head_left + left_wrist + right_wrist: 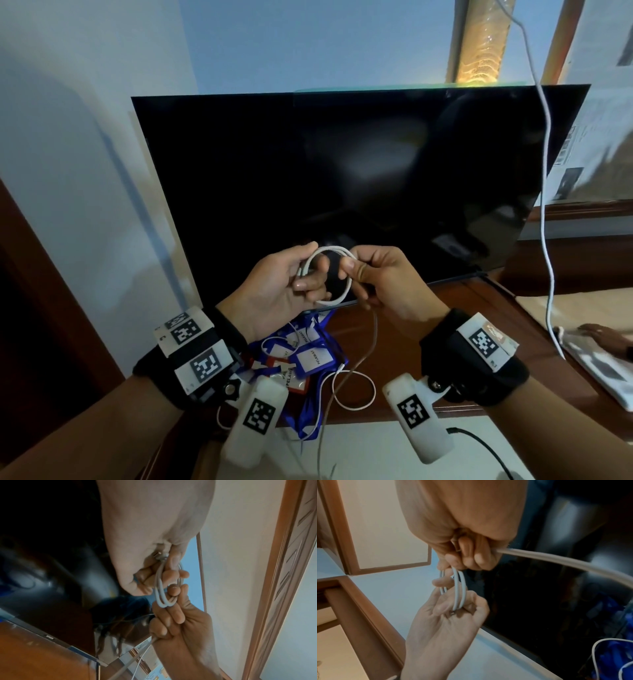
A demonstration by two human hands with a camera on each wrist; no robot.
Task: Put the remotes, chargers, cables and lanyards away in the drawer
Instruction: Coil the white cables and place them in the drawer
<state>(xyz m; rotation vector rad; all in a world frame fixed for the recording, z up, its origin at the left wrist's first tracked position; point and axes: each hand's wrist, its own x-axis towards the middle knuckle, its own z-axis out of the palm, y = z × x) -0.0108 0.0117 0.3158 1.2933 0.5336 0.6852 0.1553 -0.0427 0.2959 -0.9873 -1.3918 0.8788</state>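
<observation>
In the head view both hands hold a white cable [346,287] wound into a small coil, in front of the TV. My left hand [308,270] pinches one side of the coil, with the plug end [159,555] under its thumb. Gripping the opposite side is my right hand [356,277], and the cable's tail [556,558] runs out through its curled fingers. That tail hangs down to a loose loop [356,390] on the wooden top. A pile of blue lanyards with badge holders [305,359] lies below my hands. No drawer is in view.
A large black TV [342,171] stands right behind the hands on the wooden cabinet top [479,308]. Another white cord [544,171] hangs down at the right. Another person's hand [603,335] rests on a white cloth at the right edge.
</observation>
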